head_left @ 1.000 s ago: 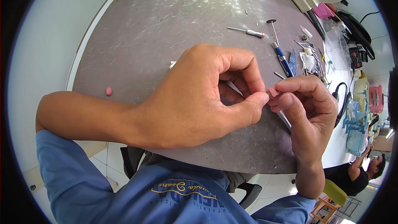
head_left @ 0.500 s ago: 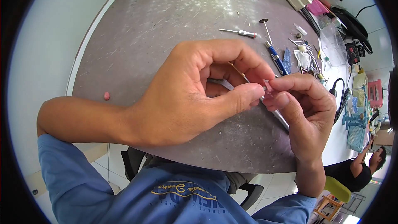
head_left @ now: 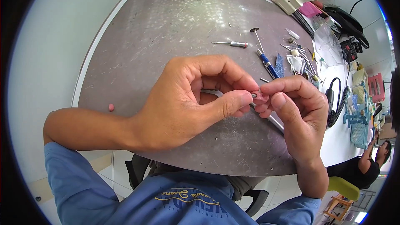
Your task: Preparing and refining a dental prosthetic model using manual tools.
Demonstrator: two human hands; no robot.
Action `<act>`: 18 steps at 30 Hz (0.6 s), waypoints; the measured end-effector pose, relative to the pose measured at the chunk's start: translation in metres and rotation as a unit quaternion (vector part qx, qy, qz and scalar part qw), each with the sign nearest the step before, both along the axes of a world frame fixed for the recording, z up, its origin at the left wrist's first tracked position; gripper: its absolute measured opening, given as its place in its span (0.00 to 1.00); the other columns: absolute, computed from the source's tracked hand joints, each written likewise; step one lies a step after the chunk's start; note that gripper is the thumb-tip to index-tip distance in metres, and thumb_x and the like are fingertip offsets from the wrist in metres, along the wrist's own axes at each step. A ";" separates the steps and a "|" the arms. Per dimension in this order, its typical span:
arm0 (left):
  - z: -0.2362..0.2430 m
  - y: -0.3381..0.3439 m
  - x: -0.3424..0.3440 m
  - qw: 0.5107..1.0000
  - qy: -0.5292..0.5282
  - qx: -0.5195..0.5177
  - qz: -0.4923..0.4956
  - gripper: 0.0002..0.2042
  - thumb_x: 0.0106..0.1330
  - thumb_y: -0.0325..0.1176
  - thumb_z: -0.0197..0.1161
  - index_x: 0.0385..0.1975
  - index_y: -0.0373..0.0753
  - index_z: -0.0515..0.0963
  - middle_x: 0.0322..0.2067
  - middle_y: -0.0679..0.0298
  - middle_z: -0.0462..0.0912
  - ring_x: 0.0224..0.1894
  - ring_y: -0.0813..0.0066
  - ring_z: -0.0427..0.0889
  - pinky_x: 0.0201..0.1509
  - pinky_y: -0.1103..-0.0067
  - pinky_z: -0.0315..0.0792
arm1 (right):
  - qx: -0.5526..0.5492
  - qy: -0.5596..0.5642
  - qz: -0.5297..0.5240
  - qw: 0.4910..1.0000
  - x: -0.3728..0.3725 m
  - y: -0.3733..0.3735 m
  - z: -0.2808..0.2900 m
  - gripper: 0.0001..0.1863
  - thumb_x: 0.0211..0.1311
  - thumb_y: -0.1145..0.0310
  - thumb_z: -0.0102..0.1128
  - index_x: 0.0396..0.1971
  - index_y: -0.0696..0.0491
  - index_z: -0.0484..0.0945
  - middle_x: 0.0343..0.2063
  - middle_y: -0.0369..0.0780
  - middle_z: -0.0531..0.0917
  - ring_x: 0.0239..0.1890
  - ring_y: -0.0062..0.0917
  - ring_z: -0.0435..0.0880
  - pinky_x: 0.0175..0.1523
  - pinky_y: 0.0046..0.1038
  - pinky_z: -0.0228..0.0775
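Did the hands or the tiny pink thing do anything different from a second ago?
Hardly. The left hand and right hand slid a little away from the body, toward the tools, and the view shifted with them. The fingertips kept pinching the small pink piece between them. The metal rod under the hands, the small screwdriver and the pink crumb on the grey table stayed put.

Small-parts workshop or technician's bench, shared. Indicated by: scuffed grey worktable (head_left: pixel 166 29) strewn with a precision screwdriver (head_left: pixel 230 43), blue-handled tool (head_left: pixel 268 65) and loose bits (head_left: pixel 300 54); coiled black cable (head_left: pixel 339 104) with handpiece; blue plastic racks (head_left: pixel 359 116) at the right edge; a second person (head_left: pixel 366 166) seated at the adjoining bench.
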State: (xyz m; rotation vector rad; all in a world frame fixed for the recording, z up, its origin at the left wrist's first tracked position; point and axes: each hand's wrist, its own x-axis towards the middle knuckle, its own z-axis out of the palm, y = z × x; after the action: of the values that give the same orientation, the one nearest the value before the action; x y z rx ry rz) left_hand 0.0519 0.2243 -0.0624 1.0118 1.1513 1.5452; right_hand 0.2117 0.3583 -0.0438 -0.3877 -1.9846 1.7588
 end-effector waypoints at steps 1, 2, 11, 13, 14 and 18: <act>0.000 0.000 0.000 1.000 -0.004 0.002 0.001 0.07 0.66 0.23 0.60 0.42 0.32 0.76 0.42 0.57 0.79 0.44 0.72 0.83 0.48 0.78 0.82 | 0.007 0.002 0.002 1.000 0.000 0.000 0.000 0.10 0.64 0.72 0.60 0.39 0.64 0.77 0.32 0.43 0.84 0.32 0.20 0.84 0.38 0.20 0.77; -0.001 0.000 0.000 1.000 0.000 0.006 0.001 0.07 0.66 0.24 0.60 0.42 0.32 0.76 0.42 0.57 0.79 0.44 0.72 0.82 0.47 0.78 0.82 | 0.013 0.003 0.005 1.000 0.000 0.000 0.000 0.10 0.64 0.72 0.60 0.39 0.64 0.77 0.32 0.43 0.84 0.32 0.20 0.84 0.38 0.20 0.77; 0.000 -0.001 0.000 1.000 -0.009 -0.006 -0.005 0.08 0.66 0.24 0.62 0.42 0.31 0.76 0.42 0.56 0.79 0.45 0.72 0.82 0.46 0.78 0.82 | -0.004 -0.021 -0.005 1.000 0.000 -0.001 0.002 0.08 0.62 0.73 0.62 0.37 0.63 0.77 0.31 0.41 0.83 0.32 0.19 0.83 0.39 0.19 0.77; 0.000 -0.001 0.000 1.000 -0.009 -0.010 -0.006 0.08 0.65 0.24 0.62 0.42 0.31 0.76 0.42 0.56 0.79 0.45 0.72 0.82 0.46 0.77 0.82 | -0.011 -0.019 -0.004 1.000 0.000 -0.001 0.002 0.08 0.63 0.73 0.62 0.37 0.63 0.77 0.31 0.41 0.83 0.32 0.19 0.83 0.39 0.19 0.76; -0.001 -0.001 0.001 1.000 -0.005 0.000 -0.005 0.08 0.66 0.25 0.62 0.43 0.30 0.76 0.42 0.56 0.79 0.45 0.72 0.82 0.46 0.77 0.82 | -0.017 -0.017 -0.004 1.000 0.000 -0.001 0.002 0.08 0.63 0.73 0.62 0.37 0.63 0.77 0.31 0.41 0.83 0.32 0.19 0.83 0.39 0.19 0.76; -0.001 -0.001 0.000 1.000 -0.005 0.010 -0.013 0.09 0.68 0.27 0.60 0.44 0.30 0.75 0.42 0.56 0.80 0.44 0.72 0.82 0.46 0.77 0.82 | -0.009 -0.016 -0.002 1.000 0.000 0.000 0.000 0.08 0.63 0.73 0.61 0.37 0.63 0.77 0.31 0.41 0.83 0.32 0.19 0.83 0.39 0.19 0.77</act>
State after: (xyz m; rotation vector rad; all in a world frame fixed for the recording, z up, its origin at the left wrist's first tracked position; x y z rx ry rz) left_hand 0.0523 0.2235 -0.0635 1.0288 1.1136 1.5415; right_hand 0.2114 0.3586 -0.0436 -0.4292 -1.9894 1.7795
